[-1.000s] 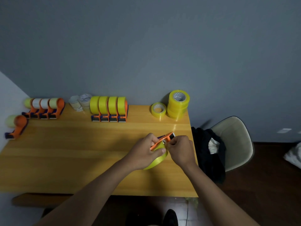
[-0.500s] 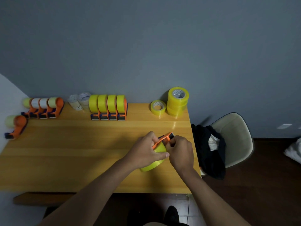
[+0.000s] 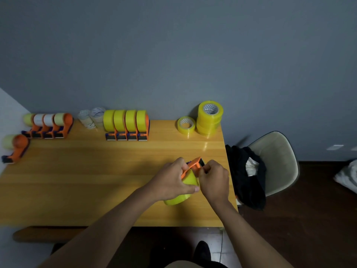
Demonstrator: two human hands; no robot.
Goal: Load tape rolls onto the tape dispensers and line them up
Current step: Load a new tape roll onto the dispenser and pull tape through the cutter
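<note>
my left hand (image 3: 172, 180) grips the orange dispenser (image 3: 191, 167) with its yellow roll (image 3: 190, 179), thumb curled across the roll. my right hand (image 3: 213, 177) pinches at the dispenser's front end, probably the tape tail; the exact contact is hidden. the dispenser's long axis runs from me up toward the far right. it sits well in front and to the right of the row of four yellow dispensers (image 3: 126, 124), which is nearer my left hand. the table (image 3: 77, 180) edge lies just right of my right hand; open wood to the left.

left hand (image 3: 171, 180) grip curled, right hand (image 3: 214, 177) pinching, forearms converging
</note>
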